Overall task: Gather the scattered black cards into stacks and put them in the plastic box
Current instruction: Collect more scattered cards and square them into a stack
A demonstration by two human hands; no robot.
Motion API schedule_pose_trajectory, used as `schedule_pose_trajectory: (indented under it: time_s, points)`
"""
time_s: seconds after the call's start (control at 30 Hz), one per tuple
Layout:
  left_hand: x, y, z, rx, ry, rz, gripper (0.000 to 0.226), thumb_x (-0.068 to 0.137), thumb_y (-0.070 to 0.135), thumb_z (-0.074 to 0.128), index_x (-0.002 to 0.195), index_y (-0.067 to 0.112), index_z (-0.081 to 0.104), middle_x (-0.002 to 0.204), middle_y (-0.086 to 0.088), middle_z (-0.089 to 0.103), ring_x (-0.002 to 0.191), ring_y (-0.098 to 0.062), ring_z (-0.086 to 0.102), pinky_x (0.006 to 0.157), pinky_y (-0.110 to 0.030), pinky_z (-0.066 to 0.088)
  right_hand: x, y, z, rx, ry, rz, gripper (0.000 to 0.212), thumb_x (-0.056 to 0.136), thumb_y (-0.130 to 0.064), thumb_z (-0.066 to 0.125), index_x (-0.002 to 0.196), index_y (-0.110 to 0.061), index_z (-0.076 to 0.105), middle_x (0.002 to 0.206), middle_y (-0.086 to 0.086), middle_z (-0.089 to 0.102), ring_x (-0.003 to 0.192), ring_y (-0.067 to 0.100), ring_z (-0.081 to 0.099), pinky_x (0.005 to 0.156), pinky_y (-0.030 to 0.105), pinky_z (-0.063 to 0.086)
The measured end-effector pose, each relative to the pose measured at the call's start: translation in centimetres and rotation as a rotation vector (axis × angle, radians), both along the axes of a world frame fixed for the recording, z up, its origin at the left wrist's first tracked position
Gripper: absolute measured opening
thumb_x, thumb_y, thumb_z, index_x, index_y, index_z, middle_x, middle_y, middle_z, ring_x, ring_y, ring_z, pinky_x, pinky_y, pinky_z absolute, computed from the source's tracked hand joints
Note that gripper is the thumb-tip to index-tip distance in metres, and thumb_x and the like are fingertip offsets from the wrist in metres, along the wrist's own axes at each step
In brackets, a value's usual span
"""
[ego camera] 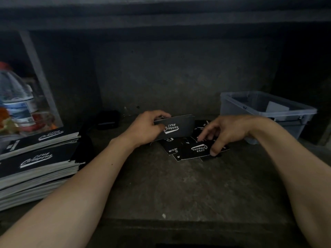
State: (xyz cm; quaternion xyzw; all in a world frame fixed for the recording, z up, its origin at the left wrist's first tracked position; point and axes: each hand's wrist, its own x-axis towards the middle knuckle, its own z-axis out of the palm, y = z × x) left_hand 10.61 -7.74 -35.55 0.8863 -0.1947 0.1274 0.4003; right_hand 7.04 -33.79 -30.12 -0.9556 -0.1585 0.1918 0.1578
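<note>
My left hand (145, 128) grips a small stack of black cards (177, 128) with white script, held upright on its long edge above the surface. Several more black cards (193, 151) lie scattered and overlapping on the dark surface just below and to the right. My right hand (227, 133) reaches down over this pile, thumb and fingertips touching the top card, which lies face up. The clear plastic box (268, 113) stands open at the right, behind my right wrist; something pale lies inside it.
Tall piles of black cards (39, 158) sit at the left edge. Behind them a clear water bottle (16, 97) with a red cap stands in a side compartment. A small dark object (108, 119) lies near the back wall. A shelf runs overhead.
</note>
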Motion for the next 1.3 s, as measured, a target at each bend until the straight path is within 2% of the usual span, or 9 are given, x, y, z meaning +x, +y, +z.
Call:
schedule_pose_trajectory:
  time_s: [0.17, 0.3, 0.5, 0.7, 0.83, 0.93, 1.07, 1.13, 1.3]
  points:
    - [-0.4, -0.2, 0.3, -0.044, 0.021, 0.02, 0.029, 0.072, 0.034, 0.061, 0.099, 0.04, 0.071, 0.103, 0.012, 0.075, 0.101, -0.008, 0.069, 0.097, -0.041, 0.054, 0.1, -0.6, 0.0, 0.117, -0.118, -0.15, 0.038, 0.056, -0.035, 0.091, 0.089, -0.031, 0.074, 0.095, -0.011, 0.068, 0.094, 0.008, 0.059, 0.082, 0.029, 0.046]
    - [-0.4, -0.2, 0.3, -0.088, 0.053, 0.026, 0.029, 0.068, 0.032, 0.062, 0.091, 0.047, 0.071, 0.1, 0.013, 0.076, 0.099, -0.007, 0.07, 0.096, -0.043, 0.055, 0.3, -0.5, 0.1, 0.657, -0.229, -0.278, 0.021, 0.07, -0.022, 0.085, 0.083, -0.019, 0.068, 0.073, -0.006, 0.067, 0.067, 0.006, 0.058, 0.057, 0.019, 0.041]
    - [-0.4, -0.1, 0.5, -0.073, 0.08, 0.02, 0.032, 0.078, 0.051, 0.066, 0.107, 0.039, 0.071, 0.103, 0.015, 0.073, 0.1, -0.004, 0.067, 0.099, -0.039, 0.053, 0.6, 2.5, -1.9, 1.123, -0.051, -0.425, 0.034, 0.085, 0.005, 0.065, 0.114, -0.006, 0.051, 0.101, 0.014, 0.072, 0.078, 0.024, 0.074, 0.062, 0.027, 0.06]
    - [-0.3, 0.2, 0.0, 0.089, -0.083, 0.002, 0.035, 0.079, 0.033, 0.083, 0.111, 0.03, 0.069, 0.1, 0.012, 0.074, 0.095, -0.004, 0.069, 0.091, -0.038, 0.055, 1.3, 4.3, -3.1, 1.256, 0.148, -0.385, 0.018, 0.095, -0.014, 0.059, 0.109, -0.002, 0.056, 0.104, 0.023, 0.07, 0.09, 0.03, 0.073, 0.069, 0.032, 0.061]
    - [-0.2, 0.2, 0.1, 0.083, -0.096, -0.03, 0.037, 0.088, 0.016, 0.067, 0.12, 0.033, 0.064, 0.111, 0.012, 0.072, 0.106, -0.006, 0.066, 0.099, -0.039, 0.052, 1.5, 3.5, -2.9, 1.07, -0.024, -0.406, 0.013, 0.089, -0.014, 0.067, 0.1, -0.009, 0.064, 0.105, 0.017, 0.072, 0.083, 0.02, 0.072, 0.061, 0.022, 0.057]
    - [-0.7, -0.2, 0.6, 0.049, -0.063, -0.002, 0.059, 0.08, 0.017, 0.051, 0.132, 0.045, 0.054, 0.128, 0.013, 0.065, 0.118, -0.007, 0.06, 0.107, -0.031, 0.046, 1.9, 2.1, -2.6, 0.62, -0.42, -0.518, 0.017, 0.079, -0.027, 0.077, 0.091, -0.017, 0.071, 0.094, 0.006, 0.073, 0.079, 0.012, 0.065, 0.057, 0.019, 0.047]
    - [-0.8, -0.1, 0.7, 0.072, -0.004, 0.022, 0.053, 0.087, 0.011, 0.051, 0.132, 0.038, 0.062, 0.125, 0.01, 0.068, 0.114, -0.009, 0.062, 0.106, -0.032, 0.048, 1.3, 1.8, -2.3, 0.055, -0.294, -0.531, 0.078, 0.051, -0.064, 0.084, 0.11, -0.016, 0.067, 0.109, 0.0, 0.064, 0.101, 0.019, 0.06, 0.073, 0.026, 0.042]
    - [-0.8, -0.1, 0.6, 0.075, 0.004, 0.023, 0.046, 0.09, 0.013, 0.058, 0.129, 0.036, 0.064, 0.116, 0.01, 0.072, 0.105, -0.009, 0.067, 0.101, -0.031, 0.051, 1.1, 2.3, -2.2, 0.009, -0.249, -0.536, 0.091, 0.048, -0.062, 0.087, 0.121, -0.014, 0.061, 0.121, 0.003, 0.061, 0.107, 0.022, 0.058, 0.075, 0.028, 0.043]
    - [-0.3, 0.2, 0.2, 0.084, -0.1, 0.034, 0.045, 0.088, 0.006, 0.062, 0.126, 0.029, 0.067, 0.113, 0.01, 0.072, 0.104, -0.01, 0.068, 0.099, -0.031, 0.052, 0.7, 1.8, -1.4, 0.186, -0.196, -0.566, 0.071, 0.058, -0.028, 0.092, 0.119, -0.011, 0.062, 0.109, 0.006, 0.064, 0.093, 0.021, 0.06, 0.08, 0.033, 0.056]
